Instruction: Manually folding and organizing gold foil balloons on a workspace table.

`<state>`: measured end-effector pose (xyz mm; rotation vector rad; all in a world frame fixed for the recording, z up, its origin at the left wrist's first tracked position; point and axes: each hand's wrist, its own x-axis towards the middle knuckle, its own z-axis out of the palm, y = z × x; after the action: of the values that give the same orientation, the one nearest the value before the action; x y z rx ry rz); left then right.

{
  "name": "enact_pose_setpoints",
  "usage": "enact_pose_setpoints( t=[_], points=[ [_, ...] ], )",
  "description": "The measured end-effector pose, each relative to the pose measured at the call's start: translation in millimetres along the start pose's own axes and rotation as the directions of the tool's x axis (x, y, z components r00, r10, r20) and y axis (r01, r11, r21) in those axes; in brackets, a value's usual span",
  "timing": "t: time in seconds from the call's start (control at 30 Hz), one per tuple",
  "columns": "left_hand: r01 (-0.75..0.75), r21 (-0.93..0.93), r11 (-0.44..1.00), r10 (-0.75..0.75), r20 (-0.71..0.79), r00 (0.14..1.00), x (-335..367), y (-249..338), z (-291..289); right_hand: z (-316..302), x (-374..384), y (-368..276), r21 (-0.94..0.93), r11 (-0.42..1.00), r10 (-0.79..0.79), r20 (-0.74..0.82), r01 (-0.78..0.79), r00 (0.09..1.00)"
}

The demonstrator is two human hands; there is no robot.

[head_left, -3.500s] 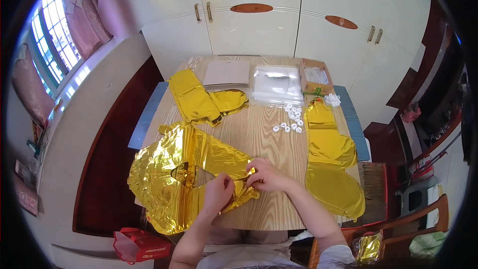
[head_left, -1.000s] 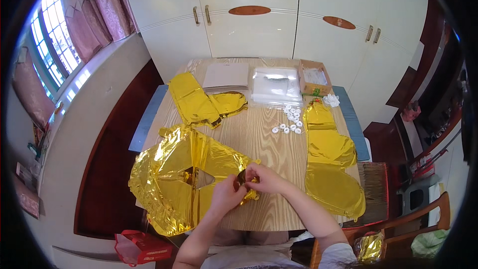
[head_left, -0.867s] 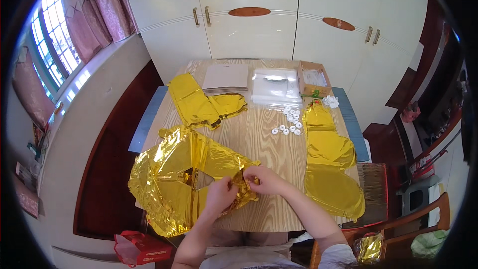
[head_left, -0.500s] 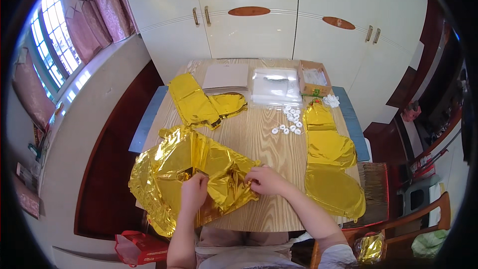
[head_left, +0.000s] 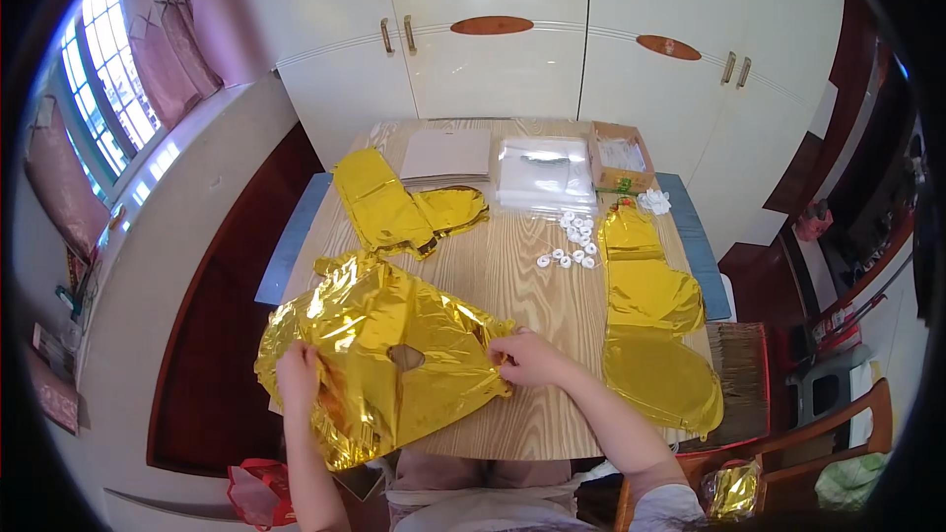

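A large gold foil balloon, flat and crinkled, lies across the near left of the table, its left side reaching the edge. Table wood shows through a small hole near its middle. My left hand has its fingers closed on the foil at the left part. At the opposite end, my right hand pinches the balloon's right edge. A second flat gold foil balloon lies just right of my right forearm. Beyond the large one is a folded gold foil balloon.
On the wooden table are a stack of pale card sheets, clear plastic bags, a cardboard box, several white ribbon rolls and a white crumpled bundle. A wooden chair stands at the lower right.
My left hand has moved left, from the balloon's middle to its left part. The bunched foil has flattened, exposing the hole. My right hand stays at the right edge.
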<state>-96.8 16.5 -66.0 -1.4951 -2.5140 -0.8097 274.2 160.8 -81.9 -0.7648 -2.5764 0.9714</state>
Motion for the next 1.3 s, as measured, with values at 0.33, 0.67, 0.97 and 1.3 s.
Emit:
enact_pose_setpoints(
  t=[0.33,0.67,0.97,1.3],
  points=[
    [0.296,0.236,0.926,-0.288,-0.071,0.955,9,-95,-7,4,3,6,0.008,1.000,-0.005,0.008,0.005,1.000],
    [-0.139,-0.130,0.982,0.125,-0.110,0.986,-40,76,-31,4,3,3,0.355,0.933,-0.013,-0.122,0.056,0.992],
    [-0.270,-0.358,0.894,0.372,0.255,0.892,-74,193,16,14,4,2,0.699,0.712,-0.051,-0.033,0.060,0.998],
    [-0.148,-0.320,0.936,0.246,0.289,0.925,-47,168,35,17,-1,-15,0.655,0.755,0.000,0.042,-0.028,0.999]
  ],
)
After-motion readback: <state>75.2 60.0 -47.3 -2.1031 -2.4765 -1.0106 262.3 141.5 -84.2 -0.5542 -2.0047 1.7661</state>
